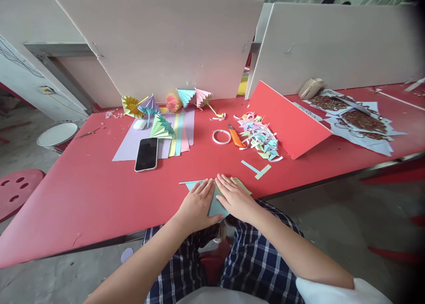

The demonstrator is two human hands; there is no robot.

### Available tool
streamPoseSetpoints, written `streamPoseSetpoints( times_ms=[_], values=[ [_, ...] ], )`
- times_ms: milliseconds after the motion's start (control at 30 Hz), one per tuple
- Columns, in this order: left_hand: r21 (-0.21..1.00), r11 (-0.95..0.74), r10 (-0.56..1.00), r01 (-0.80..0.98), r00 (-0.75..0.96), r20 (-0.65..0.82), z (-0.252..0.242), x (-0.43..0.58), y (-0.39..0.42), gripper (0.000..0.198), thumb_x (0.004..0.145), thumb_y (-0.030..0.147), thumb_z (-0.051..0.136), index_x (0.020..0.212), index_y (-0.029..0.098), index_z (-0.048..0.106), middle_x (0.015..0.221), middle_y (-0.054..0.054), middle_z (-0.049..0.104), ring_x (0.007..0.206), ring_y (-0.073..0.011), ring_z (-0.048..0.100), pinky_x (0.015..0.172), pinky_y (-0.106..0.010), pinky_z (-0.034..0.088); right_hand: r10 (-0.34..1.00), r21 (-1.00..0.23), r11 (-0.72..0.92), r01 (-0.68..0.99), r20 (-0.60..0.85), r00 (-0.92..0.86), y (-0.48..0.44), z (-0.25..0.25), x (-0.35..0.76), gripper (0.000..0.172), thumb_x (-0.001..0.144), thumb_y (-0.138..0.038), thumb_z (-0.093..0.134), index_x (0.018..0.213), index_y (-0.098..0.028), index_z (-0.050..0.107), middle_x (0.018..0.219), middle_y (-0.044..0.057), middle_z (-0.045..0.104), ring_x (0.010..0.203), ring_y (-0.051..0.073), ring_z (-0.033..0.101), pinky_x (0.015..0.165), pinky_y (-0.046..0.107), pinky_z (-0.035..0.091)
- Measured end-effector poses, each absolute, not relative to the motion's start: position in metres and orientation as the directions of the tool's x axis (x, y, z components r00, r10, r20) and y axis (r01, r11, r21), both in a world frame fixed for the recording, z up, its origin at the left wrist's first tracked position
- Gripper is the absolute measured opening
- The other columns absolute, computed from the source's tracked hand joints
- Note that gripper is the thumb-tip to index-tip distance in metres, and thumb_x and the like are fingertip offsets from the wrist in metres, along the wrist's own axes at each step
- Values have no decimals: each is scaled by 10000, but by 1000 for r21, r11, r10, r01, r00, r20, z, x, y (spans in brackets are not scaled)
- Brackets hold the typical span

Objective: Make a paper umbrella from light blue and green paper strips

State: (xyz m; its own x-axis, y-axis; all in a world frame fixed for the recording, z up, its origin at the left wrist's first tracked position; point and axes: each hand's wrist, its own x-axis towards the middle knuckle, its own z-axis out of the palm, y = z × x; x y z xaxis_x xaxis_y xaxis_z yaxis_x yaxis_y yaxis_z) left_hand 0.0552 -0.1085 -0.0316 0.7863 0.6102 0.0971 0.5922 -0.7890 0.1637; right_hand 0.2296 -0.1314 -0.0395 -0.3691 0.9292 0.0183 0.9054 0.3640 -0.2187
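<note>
Flat and open, the left hand (198, 203) and right hand (234, 196) press on the folded blue paper (215, 209), its long point aimed back at the person.

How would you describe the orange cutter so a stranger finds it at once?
On the long red table, look mid-table, just left of the heap of pastel paper scraps. The orange cutter lies there beside a white tape ring, the only orange tool.

The left hand (197, 205) and right hand (235, 198) lie flat, palms down, fingers stretched forward, side by side with the fingertips nearly meeting. Both bare forearms (292, 251) angle inward toward each other, wrists held straight.
</note>
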Motion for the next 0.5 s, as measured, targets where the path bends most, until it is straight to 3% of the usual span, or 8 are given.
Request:
streamPoseSetpoints(
  times_ms=[167,333,500],
  values=[
    [192,-773,625,605,778,61,-28,54,-108,758,713,587,468,1277,87,386,1394,-146,291,1283,-286,257,1051,-433,223,933,-192,357,914,36,-357,-115,-43,224,551,902,-365,204,1344,-40,259,1409,152,239,1309,213,186,1058,409,238],
    [250,-744,653,619,754,76,-22,56,-101,717,806,591,323,1319,91,317,1378,-127,329,1282,-239,274,1056,-415,228,923,-141,383,913,25,-383,-114,-45,224,532,873,-273,261,1339,-18,263,1410,155,238,1313,220,169,1068,394,223],
    [170,-663,748,729,647,148,-33,70,-90,845,788,665,219,1322,13,283,1383,-183,286,1305,-265,197,1068,-455,170,932,-128,359,924,-2,-363,-115,-48,224,592,835,-282,323,1358,-29,212,1422,153,197,1311,231,164,1067,399,224]
  ],
)
